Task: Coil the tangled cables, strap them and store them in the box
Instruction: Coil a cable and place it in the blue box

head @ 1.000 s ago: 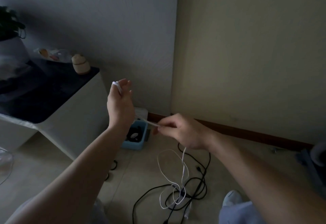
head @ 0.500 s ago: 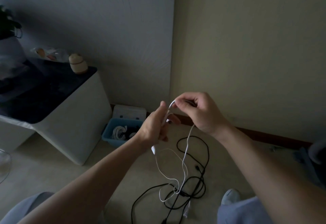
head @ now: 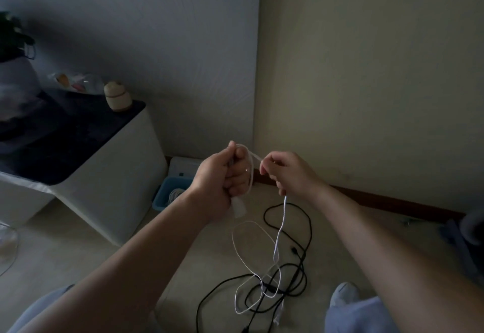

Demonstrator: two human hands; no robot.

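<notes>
From the head camera, my left hand is a closed fist around the first loops of the thin white cable, and a white plug end hangs just under the fist. I judge this hand is there to anchor the coil. My right hand, just beside it, pinches the same cable between curled fingers, probably to feed the next loop across.

Below that hand the white cable drops to the pale floor, where it crosses the loose black cables, so it is not yet free of the tangle.

The small blue plastic box sits on the floor by the wall, next to the white cabinet with a dark top. My left wrist partly hides the box, and something pale and coiled lies inside.
</notes>
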